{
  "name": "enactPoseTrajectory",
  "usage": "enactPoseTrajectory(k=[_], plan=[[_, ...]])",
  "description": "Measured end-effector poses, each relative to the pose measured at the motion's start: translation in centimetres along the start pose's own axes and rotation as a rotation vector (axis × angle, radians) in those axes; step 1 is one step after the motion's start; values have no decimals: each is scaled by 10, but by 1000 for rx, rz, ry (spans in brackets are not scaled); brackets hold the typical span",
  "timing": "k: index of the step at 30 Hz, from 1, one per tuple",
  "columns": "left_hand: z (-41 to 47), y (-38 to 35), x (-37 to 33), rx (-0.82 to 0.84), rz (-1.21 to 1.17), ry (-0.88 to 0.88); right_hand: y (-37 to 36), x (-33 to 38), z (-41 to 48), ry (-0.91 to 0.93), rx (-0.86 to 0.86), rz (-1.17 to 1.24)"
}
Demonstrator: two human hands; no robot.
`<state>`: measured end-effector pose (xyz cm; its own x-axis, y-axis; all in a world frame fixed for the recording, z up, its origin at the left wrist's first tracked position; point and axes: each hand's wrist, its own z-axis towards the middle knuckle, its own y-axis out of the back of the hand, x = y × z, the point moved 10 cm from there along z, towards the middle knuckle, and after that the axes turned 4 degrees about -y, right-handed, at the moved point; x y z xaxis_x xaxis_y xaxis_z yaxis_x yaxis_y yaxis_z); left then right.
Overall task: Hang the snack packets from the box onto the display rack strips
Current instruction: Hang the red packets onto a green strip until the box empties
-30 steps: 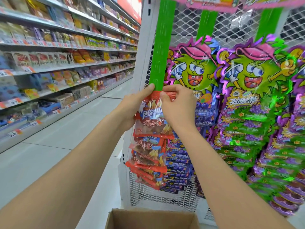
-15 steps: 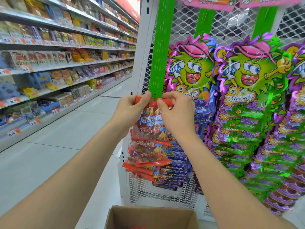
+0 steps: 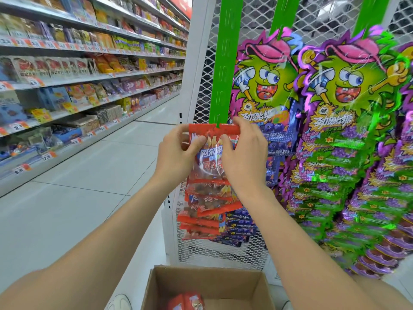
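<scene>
Packet (image 3: 213, 134) status: glossy red film pouch with a flat sealed top band, pinched from both sides. Left hand (image 3: 176, 157) grips its left edge, thumb on the front face, fingers curled behind. Right hand (image 3: 243, 162) grips the right edge, thumb on the front, other fingers behind the top band.

Top band sits at the lower tip of the green strip (image 3: 221, 70), a flat matte plastic ribbon with rows of slit tabs, straight above the hands. One tab meets the notch mid-band; cannot tell if it is hooked through.

Directly below the hands: hung red pouches (image 3: 205, 209), crinkled, overlapping like shingles.

Right of the right hand: blue foil packets (image 3: 239, 222), then large die-cut purple-green packs (image 3: 346, 108), shiny, with a cartoon face.

Behind the hands: white mesh panel (image 3: 257, 23), diamond openings, white frame.

Well below the hands: open cardboard box (image 3: 156, 285), plain brown walls, with boxed red pouches (image 3: 187, 302) in its bottom.

Left of the left hand: aisle shelves (image 3: 89, 74), stock blurred, and pale tiled floor (image 3: 67, 209).
</scene>
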<state>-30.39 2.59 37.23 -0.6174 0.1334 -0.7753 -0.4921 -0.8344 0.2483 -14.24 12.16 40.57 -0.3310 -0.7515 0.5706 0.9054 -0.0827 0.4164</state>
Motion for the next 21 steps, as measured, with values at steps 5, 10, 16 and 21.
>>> enactPoseTrajectory(k=[5,10,16,21], plan=[[-53,19,0,-219,293,-254,20,5,-65,197,-174,38],[-151,-34,110,422,376,-17,-62,-81,-179,24,326,169],[-315,-91,258,1299,679,388,-166,-220,-352,-449,1126,-170],[-404,-95,357,1342,821,659,-171,-282,-459,-550,1511,-383]])
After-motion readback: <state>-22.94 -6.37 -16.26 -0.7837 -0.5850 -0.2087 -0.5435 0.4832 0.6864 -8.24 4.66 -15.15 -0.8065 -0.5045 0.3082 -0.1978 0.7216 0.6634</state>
